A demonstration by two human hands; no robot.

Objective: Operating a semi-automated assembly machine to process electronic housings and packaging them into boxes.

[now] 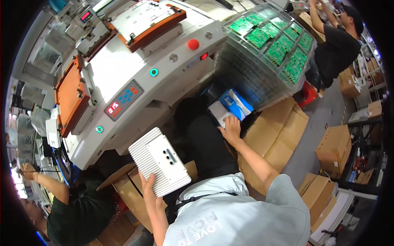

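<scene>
My left hand (150, 192) grips a white finned metal housing (159, 163) by its lower left edge. The housing is tilted in front of my body; ribs run along its left side, and its flat face has a few dark round ports. Farther right, my right hand (232, 130) has its fingers curled at the near edge of a white flat piece (219, 111). Right beside that piece is an open blue box (234, 105) with something white in it. My fingertips partly hide the contact, and what the white piece is made of does not show.
Ahead is a white machine (135, 92) with orange-edged fixtures (74, 96), lit buttons and a red knob (193, 44). Stacked clear trays of green circuit boards (266, 39) stand right of it. Cardboard (275, 139) lies nearby. Two other people (334, 51) work at left and far right.
</scene>
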